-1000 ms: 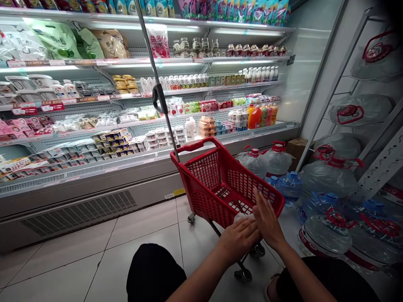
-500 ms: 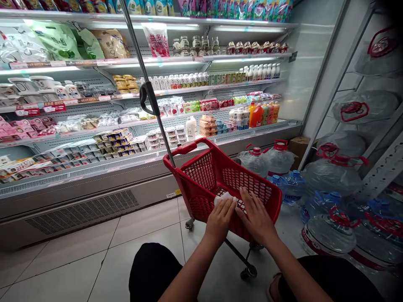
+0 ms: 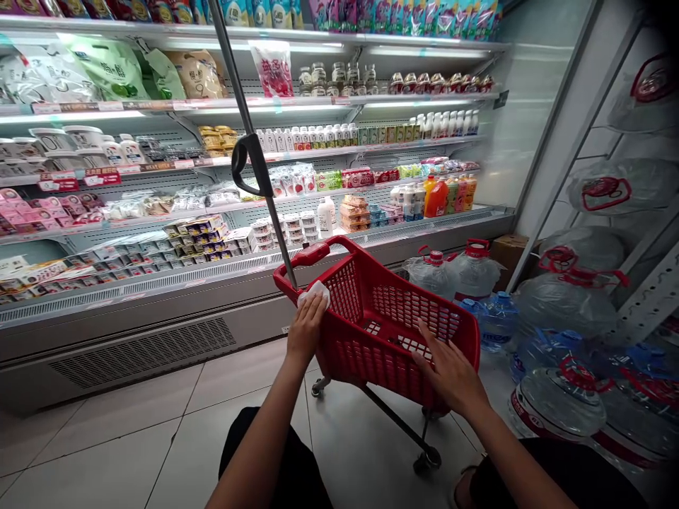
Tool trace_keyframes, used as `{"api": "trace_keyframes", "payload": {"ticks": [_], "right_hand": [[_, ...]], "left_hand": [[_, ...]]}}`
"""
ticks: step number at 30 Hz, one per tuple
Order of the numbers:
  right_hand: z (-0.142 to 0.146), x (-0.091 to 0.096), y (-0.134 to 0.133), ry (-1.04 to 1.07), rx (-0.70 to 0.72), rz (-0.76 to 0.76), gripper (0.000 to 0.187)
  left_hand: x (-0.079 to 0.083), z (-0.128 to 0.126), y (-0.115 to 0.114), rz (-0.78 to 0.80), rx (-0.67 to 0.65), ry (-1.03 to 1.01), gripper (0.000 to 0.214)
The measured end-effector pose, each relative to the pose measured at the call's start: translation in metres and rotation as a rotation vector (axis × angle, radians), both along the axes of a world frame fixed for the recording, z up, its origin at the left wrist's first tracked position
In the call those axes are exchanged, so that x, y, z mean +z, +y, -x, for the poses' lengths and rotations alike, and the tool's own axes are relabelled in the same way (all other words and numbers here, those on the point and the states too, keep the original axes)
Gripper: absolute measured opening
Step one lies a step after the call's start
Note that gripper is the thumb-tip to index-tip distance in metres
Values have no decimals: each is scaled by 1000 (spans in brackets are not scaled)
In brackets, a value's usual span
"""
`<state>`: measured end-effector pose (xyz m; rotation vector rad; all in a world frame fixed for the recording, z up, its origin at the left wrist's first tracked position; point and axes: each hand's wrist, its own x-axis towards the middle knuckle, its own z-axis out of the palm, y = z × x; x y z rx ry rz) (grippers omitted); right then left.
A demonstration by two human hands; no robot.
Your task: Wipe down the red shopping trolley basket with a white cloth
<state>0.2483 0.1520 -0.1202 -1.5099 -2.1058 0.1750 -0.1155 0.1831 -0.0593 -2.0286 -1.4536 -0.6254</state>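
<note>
A small red plastic shopping cart [image 3: 382, 357] stands in front of me on its wheels, with slotted basket walls. My left hand [image 3: 306, 326] presses a crumpled white cloth or tissue [image 3: 317, 293] against the cart's near rim, close to the handle end. The fingers lie over it, and part of it shows beyond their tips. My right hand [image 3: 450, 371] rests on the near rim toward the other end, fingers stretched out and apart, with nothing in it. Rising from the handle end is a metal pole with a black grip [image 3: 252, 166].
Behind the cart runs a refrigerated display case [image 3: 159, 304] stocked with yogurt, bottles and packets. Large water bottles with red handles [image 3: 556, 403] crowd the right side, by a white metal rack [image 3: 578, 152]. Pale floor tiles [image 3: 117, 452] extend to the left.
My left hand has slid left along the near rim with the white cloth, from the middle to the handle end. My right hand has shifted slightly right and stays on the rim.
</note>
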Motion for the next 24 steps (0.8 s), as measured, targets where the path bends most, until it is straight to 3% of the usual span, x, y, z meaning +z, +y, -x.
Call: {"api": "trace_keyframes", "payload": {"ticks": [2,7,10,13,17,19,21,24], "right_hand": [[4,2,-2,-3,5,-2,75],[12,3,-7,-7,16,-47,72],[13,1,-11,-6,30,-72,70],[11,0,-16,4,18,-36,71],[15,0,-20,28,31,49,77],[22,-1,-22,53,36,67,78],[32,-1,-24,70,51,58,79],[51,0,-31,73,121,-17,85]], "left_hand": [[-13,-22,-5,9,9,-31,63],[-64,-117,-37,111,-227,-20,65],[-74,-140,-47,137,-340,10,63],[-64,-113,-37,155,-386,59,65],[-36,-47,-11,118,-250,19,67],[-24,-25,1,102,-188,-8,69],[-20,-20,7,92,-129,-49,69],[-30,-43,2,88,-103,-114,67]]}}
